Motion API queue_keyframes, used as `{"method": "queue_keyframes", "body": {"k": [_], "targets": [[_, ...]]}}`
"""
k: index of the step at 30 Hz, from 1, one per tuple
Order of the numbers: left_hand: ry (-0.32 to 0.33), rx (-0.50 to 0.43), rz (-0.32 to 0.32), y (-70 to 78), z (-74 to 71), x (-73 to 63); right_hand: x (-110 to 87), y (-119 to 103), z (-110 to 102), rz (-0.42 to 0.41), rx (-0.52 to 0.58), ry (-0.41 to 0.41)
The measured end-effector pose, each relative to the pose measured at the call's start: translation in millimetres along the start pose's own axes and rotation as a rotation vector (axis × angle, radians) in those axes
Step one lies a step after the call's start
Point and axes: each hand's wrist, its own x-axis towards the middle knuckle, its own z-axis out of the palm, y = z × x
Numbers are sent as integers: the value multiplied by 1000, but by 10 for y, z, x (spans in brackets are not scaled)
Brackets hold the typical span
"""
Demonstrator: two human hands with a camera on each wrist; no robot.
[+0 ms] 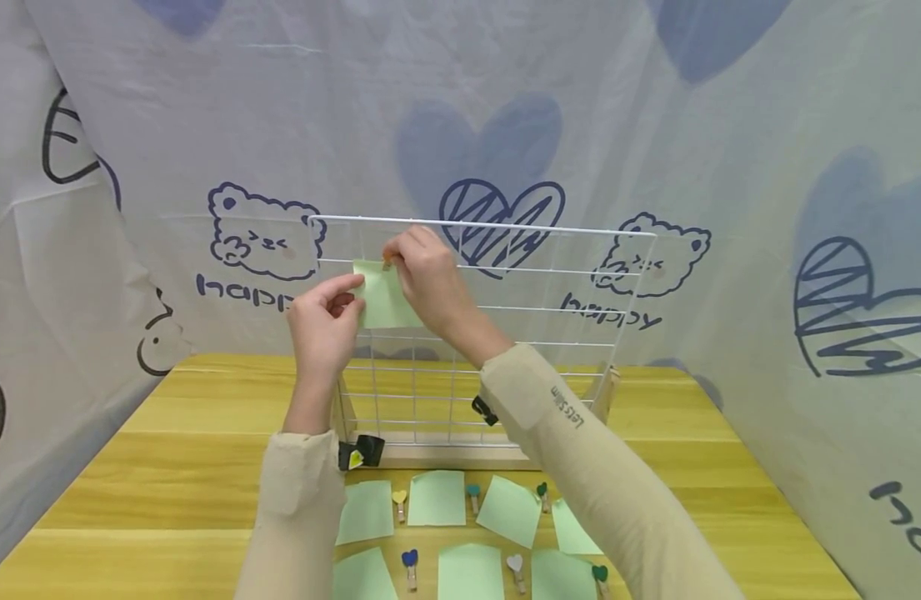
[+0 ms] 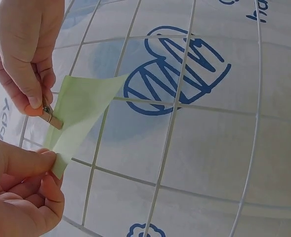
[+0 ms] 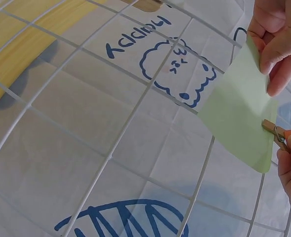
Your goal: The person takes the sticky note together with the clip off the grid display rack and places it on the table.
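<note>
A pale green paper note (image 1: 388, 302) lies up against the upper left of a white wire grid (image 1: 550, 308). My left hand (image 1: 325, 325) pinches the note's left edge between thumb and fingers. At the note's top edge, my right hand (image 1: 433, 279) pinches a small wooden clothespin (image 2: 51, 118) with an orange end. In the right wrist view the clothespin's jaws overlap the note's edge, and the right fingertips (image 3: 288, 165) sit on its orange end. The left thumb and fingers (image 3: 278, 54) hold the note's other corner there.
Several green notes (image 1: 437, 498) lie in rows on the wooden table (image 1: 167, 467), with heart-topped clothespins (image 1: 410, 568) between them. The grid stands in a wooden base (image 1: 445, 456). Black wrist devices (image 1: 366, 451) show near both sleeves. A printed curtain (image 1: 355, 108) hangs behind.
</note>
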Motion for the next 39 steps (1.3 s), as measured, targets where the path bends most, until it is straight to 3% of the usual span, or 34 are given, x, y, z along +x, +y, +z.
{"method": "queue_keyframes", "body": {"k": [18,33,39], "targets": [[-6,-9,21,5,-14,-8,6,8,-11,-13,30,9],[-11,-19,35,-11,-12,1,77,-16,-75,8,-1,-105],[-8,-29,44,-16,-8,5,91,-30,-75,44,35,-113]]}}
